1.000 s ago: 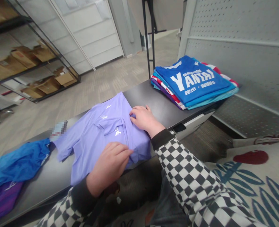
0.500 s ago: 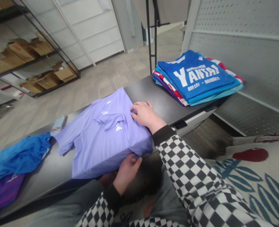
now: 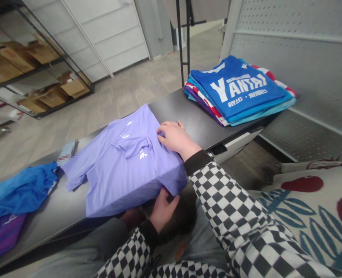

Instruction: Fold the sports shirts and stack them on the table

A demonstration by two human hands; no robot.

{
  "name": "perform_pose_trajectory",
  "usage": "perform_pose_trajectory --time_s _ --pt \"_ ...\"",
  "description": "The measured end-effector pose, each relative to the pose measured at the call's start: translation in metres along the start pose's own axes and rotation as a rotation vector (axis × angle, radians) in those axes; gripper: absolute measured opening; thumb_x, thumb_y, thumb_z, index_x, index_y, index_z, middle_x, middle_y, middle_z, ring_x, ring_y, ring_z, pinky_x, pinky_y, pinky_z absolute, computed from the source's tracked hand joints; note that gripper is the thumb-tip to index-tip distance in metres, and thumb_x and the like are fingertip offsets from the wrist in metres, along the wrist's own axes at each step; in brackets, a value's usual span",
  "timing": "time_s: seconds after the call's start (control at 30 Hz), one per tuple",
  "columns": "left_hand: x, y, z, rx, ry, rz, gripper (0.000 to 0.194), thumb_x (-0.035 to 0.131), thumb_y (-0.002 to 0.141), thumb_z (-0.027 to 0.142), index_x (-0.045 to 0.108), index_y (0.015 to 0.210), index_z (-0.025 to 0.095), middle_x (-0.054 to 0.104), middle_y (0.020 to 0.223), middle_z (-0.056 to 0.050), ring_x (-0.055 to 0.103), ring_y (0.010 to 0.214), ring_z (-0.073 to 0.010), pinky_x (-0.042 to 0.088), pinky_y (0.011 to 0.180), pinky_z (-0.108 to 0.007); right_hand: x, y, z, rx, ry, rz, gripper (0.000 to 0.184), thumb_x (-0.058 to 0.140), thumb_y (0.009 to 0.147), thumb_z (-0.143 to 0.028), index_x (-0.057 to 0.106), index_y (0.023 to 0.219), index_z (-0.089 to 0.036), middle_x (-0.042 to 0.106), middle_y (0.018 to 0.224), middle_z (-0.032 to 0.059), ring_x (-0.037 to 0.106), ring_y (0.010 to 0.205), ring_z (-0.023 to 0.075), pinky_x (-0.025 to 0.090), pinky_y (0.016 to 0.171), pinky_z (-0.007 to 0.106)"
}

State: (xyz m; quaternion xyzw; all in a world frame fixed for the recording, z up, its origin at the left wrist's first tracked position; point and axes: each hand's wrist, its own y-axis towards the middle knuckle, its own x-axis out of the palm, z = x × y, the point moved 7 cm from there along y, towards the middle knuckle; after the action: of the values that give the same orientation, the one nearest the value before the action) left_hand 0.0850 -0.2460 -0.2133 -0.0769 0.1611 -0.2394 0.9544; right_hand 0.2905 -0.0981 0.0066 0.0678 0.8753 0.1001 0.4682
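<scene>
Lavender shirt (image 3: 115, 170) hangs over bench (image 3: 188, 116)'s near edge; right hand (image 3: 175, 136) flat on its right part, left hand (image 3: 162, 210) at its overhanging hem, fingertips hidden, grip can't tell.

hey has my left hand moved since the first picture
Yes: against the table, the left hand has moved right and toward the wearer, from over the lavender shirt to its part hanging off the near edge.
</scene>
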Motion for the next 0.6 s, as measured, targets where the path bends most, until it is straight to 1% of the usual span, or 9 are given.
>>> perform_pose_trajectory --time_s 0.03,0.07,0.17,0.2,0.23,0.33,0.43,0.5,0.6 --pt "0.003 0.002 -0.002 -0.021 0.001 -0.007 0.051 0.074 0.098 0.038 0.061 0.144 0.019 0.078 0.140 -0.017 0.075 0.129 -0.0293 0.055 0.114 -0.041 0.000 0.000 0.000 0.001 0.000 0.001 0.023 0.061 0.105 -0.025 0.081 0.116 -0.025 0.075 0.138 0.0093 0.063 0.133 0.0324 0.023 0.133 0.074" --pt "0.006 0.004 -0.003 -0.058 0.054 -0.023 0.049 0.074 0.098 0.039 0.065 0.141 0.019 0.080 0.137 -0.017 0.076 0.126 -0.0303 0.057 0.110 -0.041 0.000 0.000 0.000 0.001 0.000 0.002 0.023 0.061 0.104 -0.024 0.081 0.116 -0.025 0.075 0.138 0.0093 0.062 0.133 0.0323 0.023 0.133 0.074" --pt "0.010 0.014 -0.007 -0.188 0.368 -0.086 0.036 0.074 0.099 0.047 0.079 0.120 0.017 0.084 0.122 -0.020 0.080 0.115 -0.0349 0.059 0.102 -0.042 0.001 0.000 0.001 -0.004 0.002 0.009 0.022 0.062 0.104 -0.023 0.081 0.115 -0.025 0.075 0.137 0.0091 0.063 0.133 0.0323 0.023 0.133 0.075" --pt "0.009 0.017 -0.006 -0.210 0.443 -0.095 0.035 0.072 0.101 0.048 0.081 0.116 0.017 0.084 0.121 -0.021 0.080 0.114 -0.0354 0.058 0.101 -0.042 0.001 0.000 0.001 -0.007 0.003 0.010 0.022 0.062 0.104 -0.023 0.081 0.114 -0.025 0.075 0.137 0.0092 0.063 0.132 0.0324 0.024 0.132 0.075" --pt "0.007 0.020 -0.005 -0.218 0.476 -0.099 0.036 0.069 0.103 0.048 0.082 0.115 0.018 0.084 0.122 -0.022 0.080 0.115 -0.0353 0.058 0.102 -0.042 0.001 0.000 0.001 -0.009 0.002 0.009 0.021 0.062 0.103 -0.023 0.081 0.114 -0.024 0.075 0.137 0.0092 0.063 0.132 0.0325 0.024 0.132 0.075" --pt "0.002 0.026 -0.006 -0.229 0.447 -0.083 0.040 0.065 0.105 0.049 0.081 0.125 0.019 0.084 0.125 -0.022 0.079 0.122 -0.0338 0.056 0.107 -0.040 0.002 0.000 0.001 -0.013 0.004 0.012 0.021 0.062 0.103 -0.023 0.080 0.115 -0.024 0.075 0.137 0.0094 0.064 0.132 0.0324 0.024 0.132 0.075" --pt "-0.003 0.025 -0.017 -0.286 0.427 -0.103 0.045 0.072 0.100 0.054 0.081 0.128 0.021 0.085 0.119 -0.022 0.077 0.126 -0.0377 0.055 0.109 -0.044 0.002 0.000 0.001 -0.012 0.010 0.018 0.021 0.062 0.104 -0.023 0.081 0.115 -0.024 0.075 0.137 0.0093 0.063 0.132 0.0323 0.024 0.132 0.075" --pt "-0.003 0.023 -0.028 -0.328 0.421 -0.155 0.045 0.075 0.096 0.056 0.081 0.127 0.024 0.086 0.116 -0.021 0.076 0.128 -0.0401 0.055 0.110 -0.046 0.002 0.000 0.001 -0.011 0.010 0.017 0.021 0.062 0.104 -0.023 0.081 0.114 -0.024 0.075 0.136 0.0092 0.063 0.132 0.0325 0.024 0.132 0.075" --pt "0.002 0.018 -0.044 -0.368 0.383 -0.298 0.040 0.072 0.095 0.057 0.082 0.122 0.029 0.086 0.116 -0.019 0.073 0.133 -0.0398 0.054 0.114 -0.049 0.001 0.001 0.000 -0.009 0.005 0.012 0.021 0.063 0.103 -0.024 0.081 0.115 -0.024 0.075 0.137 0.0093 0.063 0.133 0.0326 0.024 0.132 0.075"
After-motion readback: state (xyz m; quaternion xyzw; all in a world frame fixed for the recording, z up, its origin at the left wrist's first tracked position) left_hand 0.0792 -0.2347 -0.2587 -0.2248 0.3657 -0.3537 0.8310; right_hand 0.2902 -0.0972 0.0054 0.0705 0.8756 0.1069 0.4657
